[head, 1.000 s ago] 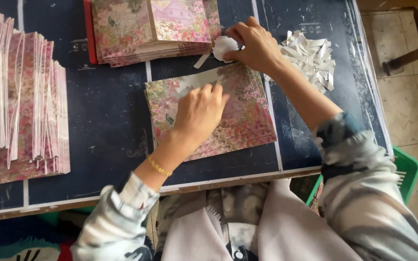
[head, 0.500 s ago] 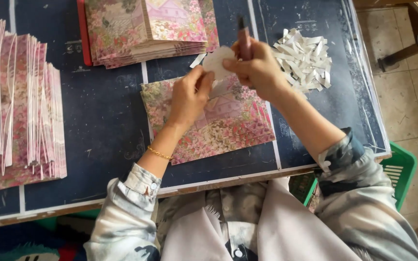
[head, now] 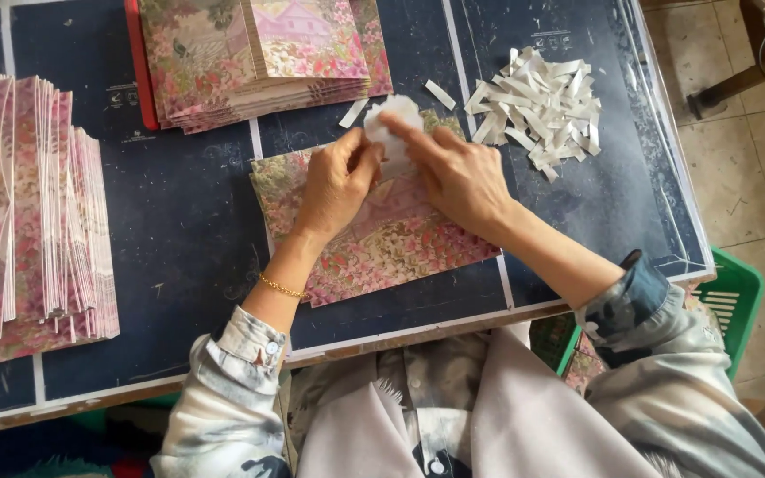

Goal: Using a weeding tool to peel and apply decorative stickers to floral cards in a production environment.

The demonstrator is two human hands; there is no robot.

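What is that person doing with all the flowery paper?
A person sits at a dark blue table. Both the left hand and the right hand press on a small white paper piece atop a flowery sheet. White strips lie piled nearby, with flowery stacks behind.

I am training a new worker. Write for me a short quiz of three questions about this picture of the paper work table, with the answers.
1. True or false: both hands touch the small white piece.
2. On which side of the right hand is the pile of white paper strips?
A. its right
B. its left
C. under it
3. Fill in: the floral sheet under the left hand lies on a dark ____ table.

Key: 1 true; 2 A; 3 blue.
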